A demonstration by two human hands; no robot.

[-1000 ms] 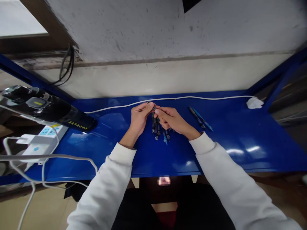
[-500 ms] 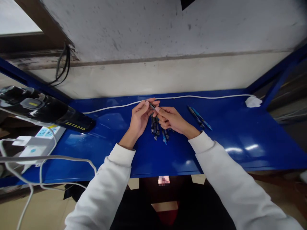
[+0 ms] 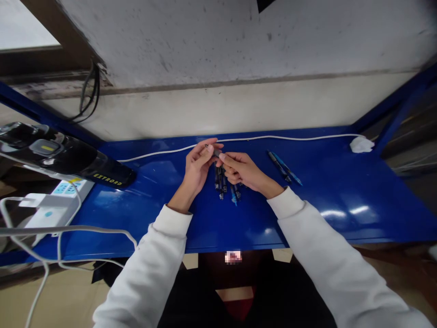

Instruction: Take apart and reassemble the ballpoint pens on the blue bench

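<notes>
Between my two hands, above the blue table, is a dark grey pen (image 3: pixel 216 154), mostly covered by fingers. My left hand (image 3: pixel 200 165) pinches its far left end between thumb and fingers. My right hand (image 3: pixel 241 168) grips the other end with the thumb on top and the fingers curled under. Below the hands lie several dark pens (image 3: pixel 220 182) and a blue pen (image 3: pixel 234 196), partly hidden by my right hand. To the right, a dark pen (image 3: pixel 279 167) and a blue pen (image 3: pixel 288 169) rest side by side, slanted.
The blue tabletop (image 3: pixel 327 191) runs up to a wall. A black EXTRORD device (image 3: pixel 68 155) and a white power strip (image 3: pixel 51 207) with loose cables are on the left. A white cable (image 3: pixel 273 137) crosses the back to a white adapter (image 3: pixel 362 144) at right.
My left hand has shifted slightly left, and its thumb sits a little lower on the pen. The pen has turned slightly in my fingers. The pens on the table have not moved.
</notes>
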